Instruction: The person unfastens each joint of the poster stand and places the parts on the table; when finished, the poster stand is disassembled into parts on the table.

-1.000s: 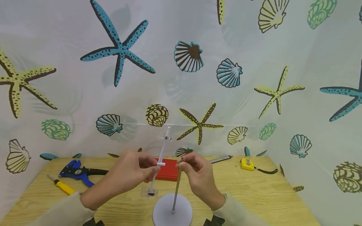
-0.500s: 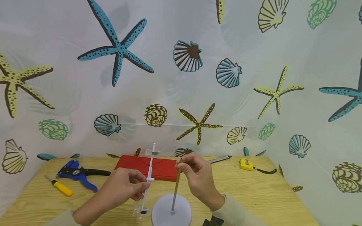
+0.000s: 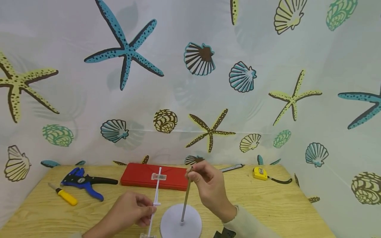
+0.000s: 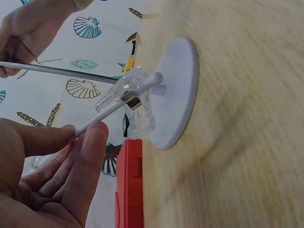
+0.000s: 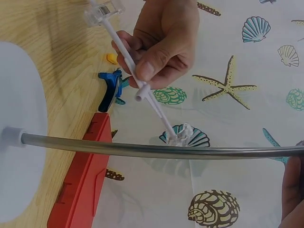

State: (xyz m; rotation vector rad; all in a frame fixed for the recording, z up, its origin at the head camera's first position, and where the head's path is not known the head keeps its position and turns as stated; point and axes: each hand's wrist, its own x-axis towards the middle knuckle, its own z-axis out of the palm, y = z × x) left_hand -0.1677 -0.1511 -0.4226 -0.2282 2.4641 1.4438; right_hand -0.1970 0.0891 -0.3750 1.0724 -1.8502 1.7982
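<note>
Head view: my L hand [image 3: 131, 208] is gripping; thumb & fingers pinch the white rod [image 3: 156, 195] just beside its short cross stub [image 3: 157, 204]. This rod is tilted, left of the metal pole [image 3: 186, 200] and apart from it, w/ a clear clip [image 3: 158, 177] at the far end; the near end is partly cut off. My R hand [image 3: 211, 191] pinches the top of the pole, which stands in the round white base [image 3: 178, 231] on the wood table [image 3: 268, 205]. Far behind lies the red case [image 3: 134, 175]; on the left, blue-black pliers [image 3: 84, 181] & a yellow-handled tool [image 3: 67, 197]; far right, a yellow tape measure [image 3: 260, 173].

L wrist view: my thumb & fingertips hold the rod; the near clip [image 4: 130, 92] overlaps the base in sight, if they touch I can't tell.

R wrist view: the pole runs from base to my R fingers, mostly cut by the edge; the other hand holds the rod beyond it.
</note>
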